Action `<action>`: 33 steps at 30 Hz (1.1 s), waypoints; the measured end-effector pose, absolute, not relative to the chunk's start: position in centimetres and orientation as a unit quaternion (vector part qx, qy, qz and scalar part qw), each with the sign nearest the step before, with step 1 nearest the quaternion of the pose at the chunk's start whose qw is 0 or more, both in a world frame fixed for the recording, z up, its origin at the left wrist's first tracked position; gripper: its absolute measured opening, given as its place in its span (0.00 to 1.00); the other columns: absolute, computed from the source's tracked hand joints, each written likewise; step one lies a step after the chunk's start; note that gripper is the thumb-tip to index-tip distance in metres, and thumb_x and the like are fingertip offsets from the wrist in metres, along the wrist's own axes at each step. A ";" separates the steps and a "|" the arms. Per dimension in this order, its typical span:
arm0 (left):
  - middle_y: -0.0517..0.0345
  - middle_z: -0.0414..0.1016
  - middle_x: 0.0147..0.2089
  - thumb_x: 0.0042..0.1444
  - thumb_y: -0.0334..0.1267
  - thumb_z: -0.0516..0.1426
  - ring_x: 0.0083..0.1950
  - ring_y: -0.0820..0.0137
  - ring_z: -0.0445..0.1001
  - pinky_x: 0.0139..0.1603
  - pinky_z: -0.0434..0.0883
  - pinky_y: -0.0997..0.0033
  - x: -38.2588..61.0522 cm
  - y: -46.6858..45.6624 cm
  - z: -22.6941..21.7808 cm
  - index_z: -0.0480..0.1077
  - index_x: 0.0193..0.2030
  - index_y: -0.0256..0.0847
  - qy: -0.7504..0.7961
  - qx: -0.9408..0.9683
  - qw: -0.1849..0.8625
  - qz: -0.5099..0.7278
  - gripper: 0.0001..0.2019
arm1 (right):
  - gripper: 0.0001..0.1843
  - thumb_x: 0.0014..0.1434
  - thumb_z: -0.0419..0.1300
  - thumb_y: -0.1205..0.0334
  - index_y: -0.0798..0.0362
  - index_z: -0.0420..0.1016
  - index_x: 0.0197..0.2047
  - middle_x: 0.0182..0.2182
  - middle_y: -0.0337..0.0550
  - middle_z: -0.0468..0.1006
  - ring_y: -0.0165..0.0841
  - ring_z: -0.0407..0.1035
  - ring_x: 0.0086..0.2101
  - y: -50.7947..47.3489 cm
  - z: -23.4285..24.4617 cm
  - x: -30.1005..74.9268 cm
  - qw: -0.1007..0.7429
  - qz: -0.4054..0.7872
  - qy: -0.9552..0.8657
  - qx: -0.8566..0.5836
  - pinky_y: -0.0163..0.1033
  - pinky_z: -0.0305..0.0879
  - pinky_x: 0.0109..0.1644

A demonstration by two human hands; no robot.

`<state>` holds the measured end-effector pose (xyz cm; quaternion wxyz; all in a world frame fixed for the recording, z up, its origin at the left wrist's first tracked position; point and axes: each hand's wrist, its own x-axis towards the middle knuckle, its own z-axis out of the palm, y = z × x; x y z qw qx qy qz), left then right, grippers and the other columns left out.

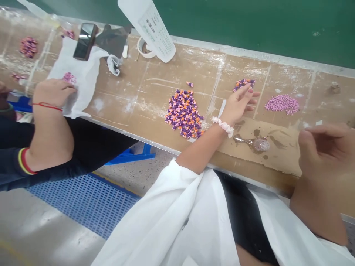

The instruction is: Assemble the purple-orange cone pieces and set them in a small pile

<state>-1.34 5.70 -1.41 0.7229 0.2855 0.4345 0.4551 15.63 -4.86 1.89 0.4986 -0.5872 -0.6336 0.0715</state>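
My left hand (240, 101), a pale scrunchie on its wrist, reaches over a small cluster of purple and orange pieces (240, 84). Its fingers are stretched and apart, with no held piece showing. My right hand (327, 155) is raised at the right edge, slightly blurred, with fingers and thumb curled together; anything between them is hidden. Between the hands, a small clear dropper-like bottle (260, 144) lies on a stained cardboard sheet (280, 162). Beyond it is a pile of tiny pink pieces (283, 103). A larger heap of purple and orange pieces (184, 114) lies left of my forearm.
A white bottle (155, 33) leans over a tape roll (146, 48) at the back. At left, a co-worker's hand (54, 94) rests on white cloth (83, 81) near a dark phone (85, 41). A blue stool (133, 155) stands below the table edge.
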 end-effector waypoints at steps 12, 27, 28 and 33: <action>0.47 0.71 0.52 0.57 0.33 0.59 0.59 0.58 0.65 0.64 0.57 0.58 -9.4 8.8 -1.0 0.73 0.44 0.40 0.689 0.598 0.251 0.325 0.08 | 0.03 0.52 0.64 0.57 0.40 0.76 0.33 0.23 0.37 0.72 0.33 0.66 0.21 -4.7 1.2 16.3 0.449 0.064 -0.599 -0.659 0.43 0.61 0.24; 0.39 0.67 0.57 0.62 0.34 0.52 0.65 0.50 0.56 0.65 0.45 0.35 -12.9 10.2 -2.1 0.69 0.42 0.34 0.826 0.434 0.201 0.298 0.07 | 0.03 0.51 0.62 0.60 0.49 0.74 0.31 0.24 0.36 0.74 0.30 0.68 0.23 -3.4 -0.1 17.0 0.447 0.030 -0.617 -0.647 0.38 0.65 0.27; 0.40 0.67 0.56 0.62 0.33 0.53 0.64 0.51 0.57 0.65 0.44 0.36 -12.6 9.9 -1.6 0.68 0.40 0.35 0.814 0.447 0.200 0.312 0.05 | 0.04 0.51 0.61 0.60 0.49 0.74 0.31 0.25 0.37 0.74 0.30 0.68 0.24 -3.1 -0.3 17.5 0.437 0.026 -0.604 -0.666 0.38 0.65 0.28; 0.56 0.72 0.41 0.65 0.44 0.51 0.43 0.71 0.69 0.54 0.65 0.62 -8.7 7.7 0.3 0.67 0.40 0.39 0.688 0.538 0.280 0.398 0.11 | 0.11 0.51 0.56 0.62 0.51 0.75 0.38 0.30 0.41 0.75 0.29 0.65 0.26 -1.2 -1.7 20.0 0.282 0.049 -0.612 -0.737 0.40 0.66 0.35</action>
